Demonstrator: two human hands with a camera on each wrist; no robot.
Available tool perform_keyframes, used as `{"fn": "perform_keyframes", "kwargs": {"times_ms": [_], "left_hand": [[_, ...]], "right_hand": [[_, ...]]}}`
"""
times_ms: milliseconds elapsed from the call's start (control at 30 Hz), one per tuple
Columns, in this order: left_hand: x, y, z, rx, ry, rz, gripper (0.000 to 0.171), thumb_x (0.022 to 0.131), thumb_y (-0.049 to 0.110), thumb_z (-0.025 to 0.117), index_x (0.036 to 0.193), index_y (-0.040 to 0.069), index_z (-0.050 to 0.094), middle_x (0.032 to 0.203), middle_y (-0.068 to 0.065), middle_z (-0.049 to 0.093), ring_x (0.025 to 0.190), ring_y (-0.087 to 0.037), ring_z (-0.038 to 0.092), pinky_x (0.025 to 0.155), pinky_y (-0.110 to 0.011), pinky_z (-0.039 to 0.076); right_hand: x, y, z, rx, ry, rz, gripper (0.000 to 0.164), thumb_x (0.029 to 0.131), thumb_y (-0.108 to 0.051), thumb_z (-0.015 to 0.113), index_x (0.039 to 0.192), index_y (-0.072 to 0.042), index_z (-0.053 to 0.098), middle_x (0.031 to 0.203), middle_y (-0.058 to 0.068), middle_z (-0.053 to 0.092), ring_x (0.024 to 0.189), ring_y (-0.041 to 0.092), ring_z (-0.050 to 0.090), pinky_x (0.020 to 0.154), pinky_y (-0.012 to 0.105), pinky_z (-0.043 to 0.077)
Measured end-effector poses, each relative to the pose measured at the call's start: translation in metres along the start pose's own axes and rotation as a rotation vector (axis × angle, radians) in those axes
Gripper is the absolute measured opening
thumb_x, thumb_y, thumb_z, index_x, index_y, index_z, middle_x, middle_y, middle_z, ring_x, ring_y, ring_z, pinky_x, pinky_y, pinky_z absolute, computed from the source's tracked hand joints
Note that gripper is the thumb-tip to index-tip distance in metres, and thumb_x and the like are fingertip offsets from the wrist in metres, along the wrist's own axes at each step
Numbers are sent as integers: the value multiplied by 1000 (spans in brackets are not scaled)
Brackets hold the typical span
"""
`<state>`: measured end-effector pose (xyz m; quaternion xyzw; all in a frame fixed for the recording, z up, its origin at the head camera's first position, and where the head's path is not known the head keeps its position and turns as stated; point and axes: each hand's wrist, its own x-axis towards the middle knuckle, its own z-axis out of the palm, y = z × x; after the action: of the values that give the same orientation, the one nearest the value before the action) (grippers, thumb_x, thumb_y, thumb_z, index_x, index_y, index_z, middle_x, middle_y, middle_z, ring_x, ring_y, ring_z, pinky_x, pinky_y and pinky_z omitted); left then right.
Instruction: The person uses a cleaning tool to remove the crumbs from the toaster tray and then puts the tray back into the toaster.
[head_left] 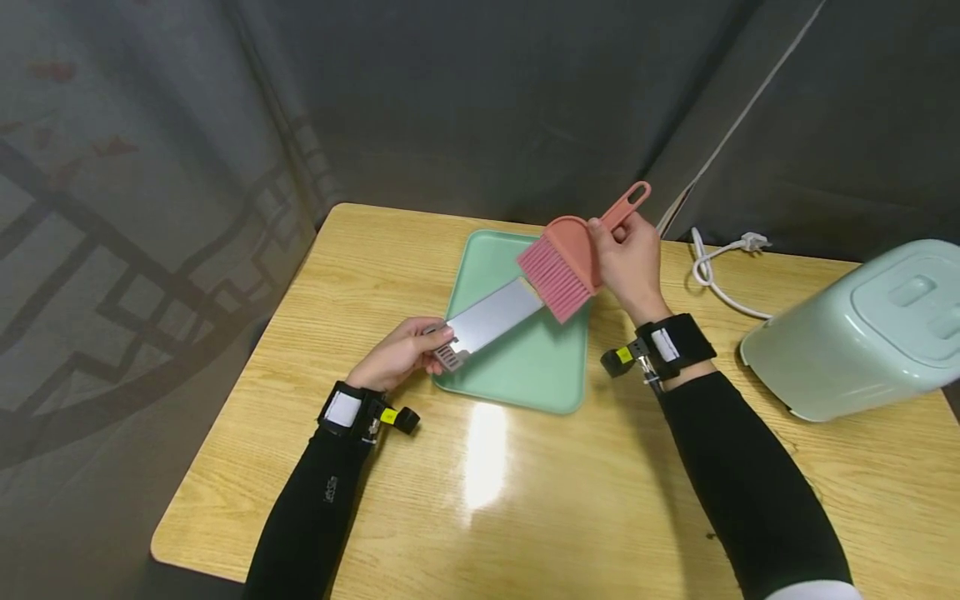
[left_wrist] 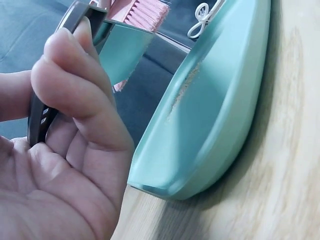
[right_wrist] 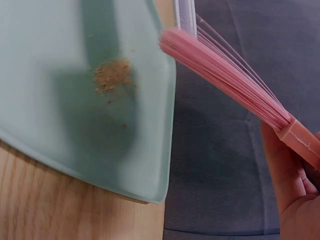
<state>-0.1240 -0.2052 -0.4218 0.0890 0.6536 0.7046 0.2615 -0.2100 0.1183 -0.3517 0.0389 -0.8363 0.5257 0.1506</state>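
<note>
My left hand (head_left: 401,350) pinches the slotted end of a metal crumb tray (head_left: 495,317), thumb on top and fingers underneath. The crumb tray slants up to the right above a mint-green tray (head_left: 525,379). In my right hand (head_left: 632,262) is a coral-pink brush (head_left: 573,250), gripped near the base of its handle. Its pink bristles (right_wrist: 225,75) meet the far end of the crumb tray in the head view. A small heap of tan crumbs (right_wrist: 112,75) lies on the green tray, with a few specks scattered around it.
A pale green toaster (head_left: 840,333) stands on the right side of the wooden table (head_left: 360,275). Its white cord and plug (head_left: 705,271) lie behind it, near the back edge. A grey curtain (head_left: 465,108) hangs behind the table.
</note>
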Motion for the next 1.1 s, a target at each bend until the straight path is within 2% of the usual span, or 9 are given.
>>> {"fn": "perform_keyframes", "kwargs": {"times_ms": [133, 267, 500, 733, 900, 1100], "left_hand": [[0, 2, -2, 1, 8, 3, 36, 106, 11, 50, 129, -17, 53, 90, -10, 69, 66, -14, 61, 59, -22, 53], [0, 5, -3, -3, 15, 7, 35, 106, 11, 51, 126, -17, 55, 90, -10, 68, 66, -14, 61, 59, -23, 53], [0, 5, 0, -20, 13, 1, 34, 106, 11, 50, 125, -17, 55, 90, -10, 68, 66, -14, 61, 59, -22, 53], [1, 5, 1, -16, 0, 32, 30, 106, 11, 49, 119, -15, 58, 90, -11, 67, 65, -14, 60, 58, -23, 53], [1, 6, 3, -3, -23, 52, 29, 107, 12, 48, 117, -13, 59, 89, -11, 67, 63, -13, 59, 58, -24, 53], [1, 7, 5, 3, -29, 56, 29, 107, 11, 47, 115, -14, 58, 87, -9, 68, 62, -13, 59, 58, -24, 53]], "right_hand": [[0, -6, -2, 46, 10, -13, 33, 102, -29, 62, 112, 2, 63, 81, 8, 65, 67, 5, 65, 56, 14, 52], [-4, -15, 2, 84, -26, -20, 32, 103, -28, 62, 114, 2, 63, 83, 7, 65, 72, 8, 67, 61, 15, 55], [-19, -35, 23, 76, -113, -59, 30, 102, -24, 63, 114, 3, 64, 80, 14, 62, 66, 16, 60, 55, 18, 49], [-36, -52, 44, 79, -167, -104, 24, 102, -21, 64, 108, 2, 65, 74, 11, 58, 60, 18, 54, 49, 22, 42], [-42, -57, 54, 74, -185, -119, 20, 100, -19, 66, 104, 1, 65, 74, 10, 61, 59, 17, 54, 49, 22, 42], [-44, -55, 57, 67, -191, -121, 20, 100, -20, 66, 105, 0, 65, 76, 10, 63, 60, 19, 57, 49, 22, 44]]}}
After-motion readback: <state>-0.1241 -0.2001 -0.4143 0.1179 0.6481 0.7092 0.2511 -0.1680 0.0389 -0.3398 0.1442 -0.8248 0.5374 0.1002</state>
